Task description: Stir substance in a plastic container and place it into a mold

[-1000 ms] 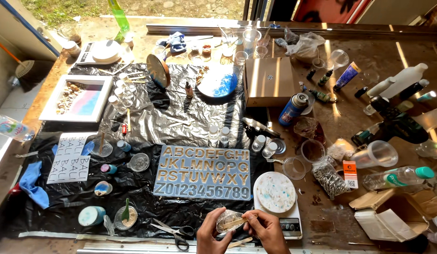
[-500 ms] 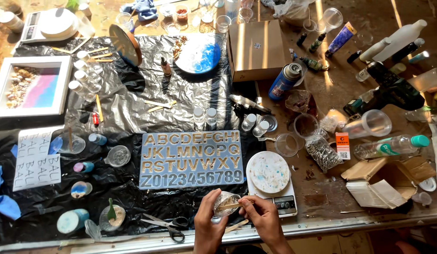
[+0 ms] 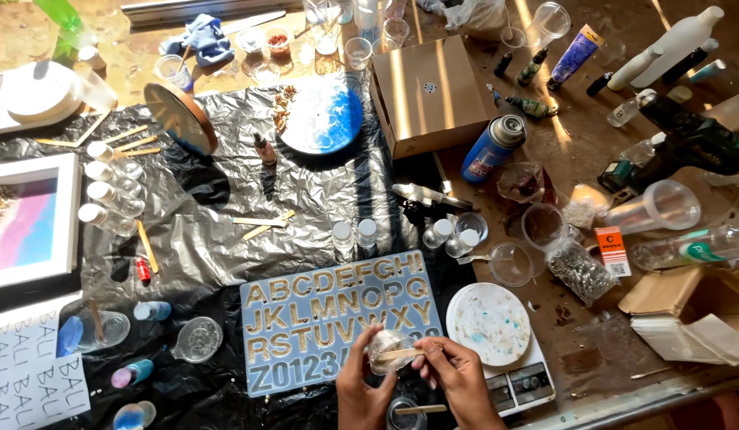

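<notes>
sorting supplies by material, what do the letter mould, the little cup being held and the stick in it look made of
The letter mould looks like soft blue translucent silicone with a matte, slightly flexible sheen. The small cup, held by the left hand, seems to be thin clear plastic, see-through and glossy. The stick, pinched by the right hand, looks like pale, flat, unvarnished wood.

letter mould (image 3: 337, 314) blocks ahead, scale (image 3: 505, 350) crowds rt, bare black sheet (image 3: 218, 390) free to lft

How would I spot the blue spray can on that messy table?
Find the brown cardboard box at the top middle of the table. The spray can leans just off its lower right corner. It alone has a blue body with a silver cap.
</notes>
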